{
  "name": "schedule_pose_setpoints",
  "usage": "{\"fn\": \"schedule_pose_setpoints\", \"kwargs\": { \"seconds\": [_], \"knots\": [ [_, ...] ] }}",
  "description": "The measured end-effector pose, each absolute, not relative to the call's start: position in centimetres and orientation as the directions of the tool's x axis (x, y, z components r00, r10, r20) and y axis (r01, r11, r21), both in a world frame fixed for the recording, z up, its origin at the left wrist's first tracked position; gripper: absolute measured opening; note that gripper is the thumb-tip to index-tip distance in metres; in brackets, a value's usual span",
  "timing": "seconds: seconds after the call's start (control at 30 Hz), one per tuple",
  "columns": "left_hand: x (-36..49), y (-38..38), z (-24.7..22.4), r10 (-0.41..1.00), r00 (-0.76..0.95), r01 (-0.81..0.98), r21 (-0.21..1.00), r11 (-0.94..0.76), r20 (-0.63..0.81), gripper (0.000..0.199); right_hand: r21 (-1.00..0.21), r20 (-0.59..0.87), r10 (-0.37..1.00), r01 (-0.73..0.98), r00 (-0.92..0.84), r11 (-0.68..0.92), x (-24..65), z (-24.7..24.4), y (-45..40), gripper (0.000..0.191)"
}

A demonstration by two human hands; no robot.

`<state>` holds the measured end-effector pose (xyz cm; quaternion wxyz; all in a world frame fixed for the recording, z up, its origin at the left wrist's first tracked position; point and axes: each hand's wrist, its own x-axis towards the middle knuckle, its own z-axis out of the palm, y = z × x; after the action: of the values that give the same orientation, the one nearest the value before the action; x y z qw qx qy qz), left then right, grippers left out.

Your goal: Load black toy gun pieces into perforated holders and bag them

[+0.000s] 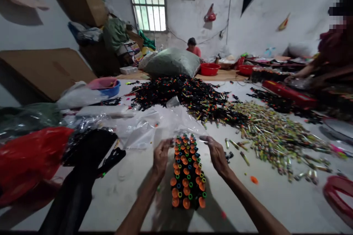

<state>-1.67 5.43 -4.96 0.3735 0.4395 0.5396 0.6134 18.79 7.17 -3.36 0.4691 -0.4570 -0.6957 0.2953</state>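
Head view | room: white plastered wall (pixel 278 3) noted | surface: white table (pixel 116 202) heaped with black orange-tipped sticks (pixel 179 93) | things: clear plastic bag (pixel 162 126) is spread beyond an orange-capped black tube bundle (pixel 187 172); left hand (pixel 161 156) and right hand (pixel 216 154) are held half-open at the bundle's far end, any pinch on the film undeterminable

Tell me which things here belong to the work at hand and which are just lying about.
In the work: left hand, right hand, clear plastic bag, bundle of orange-capped black sticks.
Lying about: red plastic bag, blue basin, cardboard sheet.
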Motion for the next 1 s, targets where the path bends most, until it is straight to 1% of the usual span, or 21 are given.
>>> {"fn": "schedule_pose_setpoints", "kwargs": {
  "seconds": [0.07, 0.17, 0.23, 0.27, 0.33, 0.4, 0.43, 0.47, 0.53, 0.57, 0.63, 0.67, 0.73, 0.8, 0.87, 0.9, 0.93, 1.0],
  "knots": [
    [-2.6, 4.7, -4.6, 0.917, -0.342, 0.109, 0.978, -0.178, 0.205, 0.027, -0.742, 0.459, 0.859, 0.435, -0.225, 0.51, 19.4, -4.0, 6.1, 0.042],
    [-3.8, 3.3, -5.2, 0.916, -0.288, 0.22, 0.95, -0.22, 0.279, 0.019, -0.553, 0.53, 0.773, 0.549, -0.349, 0.627, 19.8, -5.5, 4.9, 0.035],
    [-4.1, 2.8, -6.2, 0.917, -0.261, 0.269, 0.935, -0.23, 0.3, 0.019, -0.468, 0.529, 0.76, 0.617, -0.377, 0.633, 19.8, -6.6, 4.6, 0.031],
    [-4.1, 2.8, -6.9, 0.915, -0.265, 0.287, 0.931, -0.227, 0.304, 0.018, -0.456, 0.499, 0.779, 0.649, -0.38, 0.609, 19.7, -7.1, 4.6, 0.028],
    [-3.6, 3.3, -8.2, 0.906, -0.299, 0.313, 0.928, -0.203, 0.3, 0.018, -0.48, 0.366, 0.865, 0.727, -0.343, 0.491, 19.0, -7.7, 4.9, 0.022],
    [-2.6, 4.2, -9.2, 0.897, -0.342, 0.325, 0.931, -0.167, 0.28, 0.019, -0.503, 0.217, 0.943, 0.798, -0.254, 0.331, 18.2, -7.9, 5.4, 0.018],
    [-2.0, 4.8, -9.6, 0.893, -0.359, 0.329, 0.932, -0.15, 0.27, 0.019, -0.505, 0.177, 0.961, 0.819, -0.211, 0.272, 17.7, -7.9, 5.7, 0.017],
    [-1.5, 5.2, -9.8, 0.889, -0.374, 0.335, 0.932, -0.136, 0.264, 0.019, -0.505, 0.165, 0.97, 0.83, -0.177, 0.237, 17.3, -7.9, 6.0, 0.017],
    [-0.7, 5.8, -10.1, 0.874, -0.405, 0.352, 0.928, -0.123, 0.27, 0.021, -0.518, 0.194, 0.973, 0.83, -0.122, 0.207, 17.0, -7.9, 6.6, 0.016],
    [-0.5, 6.0, -10.2, 0.862, -0.424, 0.361, 0.925, -0.12, 0.278, 0.021, -0.552, 0.209, 0.975, 0.814, -0.076, 0.182, 16.9, -7.9, 6.9, 0.016],
    [-0.4, 6.3, -10.3, 0.837, -0.465, 0.372, 0.921, -0.111, 0.289, 0.021, -0.663, 0.212, 0.977, 0.738, 0.03, 0.121, 17.1, -8.0, 7.5, 0.016],
    [-0.5, 6.3, -10.4, 0.828, -0.479, 0.375, 0.921, -0.106, 0.29, 0.021, -0.712, 0.21, 0.976, 0.692, 0.05, 0.117, 17.3, -8.1, 7.8, 0.016],
    [-0.8, 6.6, -10.7, 0.829, -0.479, 0.385, 0.918, -0.097, 0.289, 0.022, -0.748, 0.253, 0.967, 0.633, -0.005, 0.199, 17.4, -8.5, 8.2, 0.016],
    [-1.1, 7.1, -11.0, 0.845, -0.449, 0.412, 0.907, -0.091, 0.289, 0.022, -0.707, 0.362, 0.928, 0.622, -0.092, 0.337, 17.3, -9.1, 8.4, 0.026],
    [-1.5, 7.6, -11.2, 0.864, -0.411, 0.45, 0.889, -0.086, 0.292, 0.021, -0.653, 0.454, 0.884, 0.634, -0.109, 0.414, 17.2, -9.6, 8.6, 0.035],
    [-1.7, 7.8, -11.3, 0.874, -0.389, 0.468, 0.88, -0.084, 0.29, 0.02, -0.64, 0.453, 0.885, 0.65, -0.112, 0.41, 17.1, -9.8, 8.7, 0.036],
    [-1.8, 8.0, -11.2, 0.887, -0.361, 0.485, 0.871, -0.084, 0.287, 0.019, -0.633, 0.414, 0.901, 0.671, -0.128, 0.386, 17.1, -10.0, 8.8, 0.033],
    [-2.0, 8.1, -11.0, 0.918, -0.29, 0.51, 0.855, -0.09, 0.27, 0.019, -0.618, 0.279, 0.941, 0.715, -0.189, 0.327, 17.2, -10.2, 9.1, 0.026]
  ]
}}
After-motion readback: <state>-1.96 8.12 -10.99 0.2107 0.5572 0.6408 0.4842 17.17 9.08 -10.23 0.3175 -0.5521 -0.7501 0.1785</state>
